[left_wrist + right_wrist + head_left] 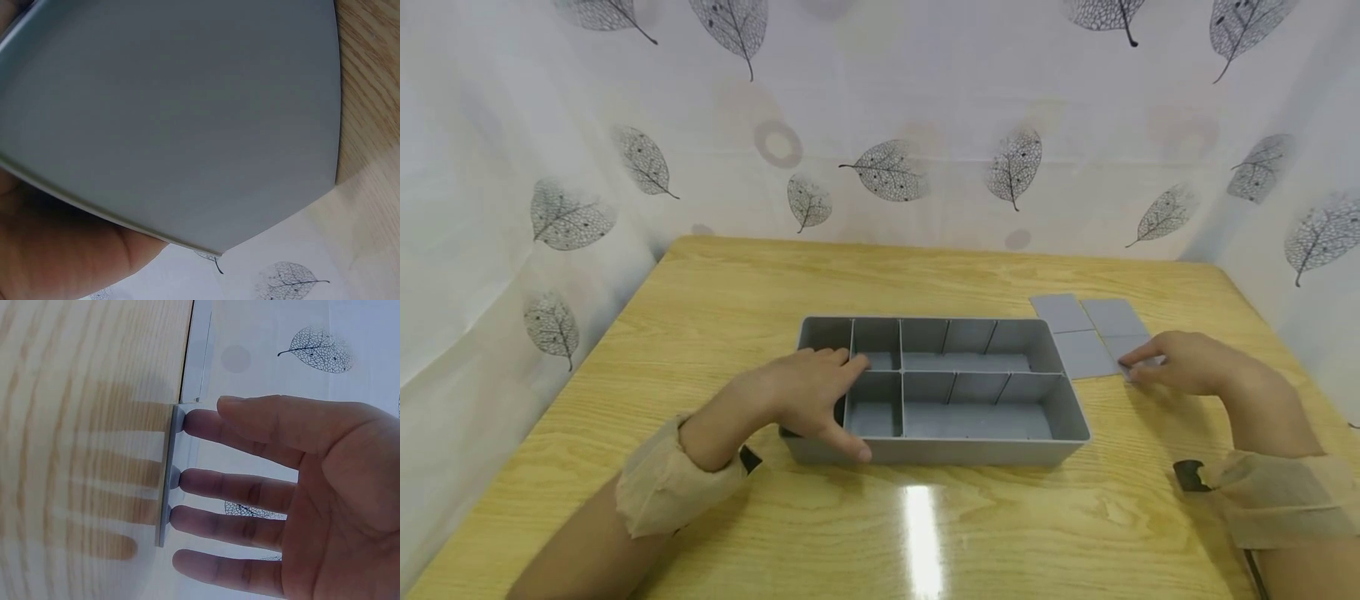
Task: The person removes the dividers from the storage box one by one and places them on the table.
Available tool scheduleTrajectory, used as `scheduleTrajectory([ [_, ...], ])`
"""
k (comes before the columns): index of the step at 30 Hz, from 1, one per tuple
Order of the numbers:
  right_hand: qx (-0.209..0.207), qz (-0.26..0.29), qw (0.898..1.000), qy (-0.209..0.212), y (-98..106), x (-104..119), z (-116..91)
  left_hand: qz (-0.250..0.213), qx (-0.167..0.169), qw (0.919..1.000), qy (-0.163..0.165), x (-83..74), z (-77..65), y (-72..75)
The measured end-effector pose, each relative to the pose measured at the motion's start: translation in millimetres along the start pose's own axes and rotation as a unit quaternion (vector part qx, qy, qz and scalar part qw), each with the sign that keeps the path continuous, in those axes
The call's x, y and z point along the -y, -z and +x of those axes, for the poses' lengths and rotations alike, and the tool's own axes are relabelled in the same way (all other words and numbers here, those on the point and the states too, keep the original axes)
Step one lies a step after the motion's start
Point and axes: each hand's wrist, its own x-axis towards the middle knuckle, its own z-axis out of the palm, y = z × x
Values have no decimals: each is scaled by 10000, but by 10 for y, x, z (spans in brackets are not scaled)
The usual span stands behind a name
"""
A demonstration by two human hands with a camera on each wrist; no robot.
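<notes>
A long grey divided box (955, 452) stands on the wooden table. My left hand (808, 396) lies over its left end, fingers spread above the small compartments and thumb by the front rim. The box's outer wall (187, 125) fills most of the left wrist view, hiding part of that hand. Several flat grey plates (1060, 312) lie side by side beyond the box's right end. With nearly straight fingers, my right hand (1187, 360) touches the nearest right plate (164, 487) at its fingertips; the thumb stays off it in the right wrist view.
Upright dividers (902, 404) split the box into small compartments on the left and two longer ones on the right. A white curtain (925, 100) with leaf prints hangs behind and beside the wooden table (820, 533). Light reflects off the table in front of the box.
</notes>
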Motion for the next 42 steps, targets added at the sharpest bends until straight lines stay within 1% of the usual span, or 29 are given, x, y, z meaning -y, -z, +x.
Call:
scheduleTrajectory([
  [7,-240,-95,9994,229,-31,-32,41,-44,41,10000,32,7,-5,-12],
  [10,-286,-115,9993,228,-28,-22,50,-36,13,10000,21,12,-5,-13],
  [14,-223,-114,9995,181,-35,-23,57,-26,-22,10000,-6,8,-5,-14],
  [19,-165,-88,9998,93,-52,-22,64,-58,16,10000,5,6,-5,-12],
  [23,-115,-51,9999,43,-40,20,63,-64,-5,10000,-11,7,-4,-9],
  [29,-70,-129,9998,147,-15,44,72,-84,9,10000,-14,2,-2,-5],
  [42,-91,-233,9997,69,-4,69,56,-112,20,9999,-23,8,5,-5],
])
